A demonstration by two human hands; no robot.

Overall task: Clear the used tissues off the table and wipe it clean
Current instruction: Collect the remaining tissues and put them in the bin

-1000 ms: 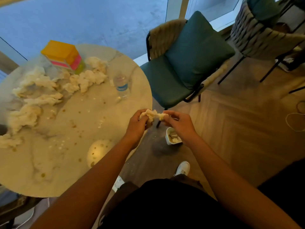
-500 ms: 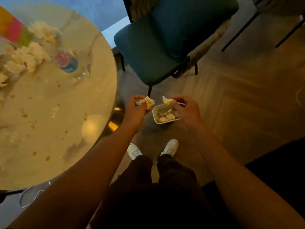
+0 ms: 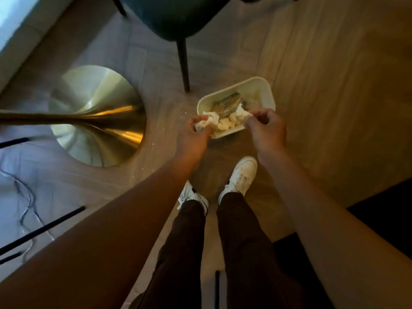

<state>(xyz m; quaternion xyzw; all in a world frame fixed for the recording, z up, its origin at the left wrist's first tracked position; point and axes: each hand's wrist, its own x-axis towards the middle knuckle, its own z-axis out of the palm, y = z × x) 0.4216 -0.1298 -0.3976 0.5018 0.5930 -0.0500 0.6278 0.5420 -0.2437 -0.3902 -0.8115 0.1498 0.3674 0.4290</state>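
Note:
I look straight down at the floor. My left hand [image 3: 196,136] grips a crumpled white tissue [image 3: 206,122] at the near left rim of a small white bin [image 3: 266,89]. My right hand [image 3: 265,128] pinches a second scrap of tissue [image 3: 242,111] over the bin's near right side. Inside the bin lie more tissue wads [image 3: 225,124] and some darker rubbish [image 3: 227,103]. The tabletop is out of view.
The table's brass pedestal base [image 3: 95,117] stands on the floor to the left. A green chair [image 3: 176,16] with a dark leg [image 3: 184,63] is behind the bin. My white shoes [image 3: 242,175] are just below it. Cables [image 3: 24,197] lie at far left.
The view has tilted down from the table to the floor. Both hands, which pulled one tissue into two pieces, have lowered to the bin's rim.

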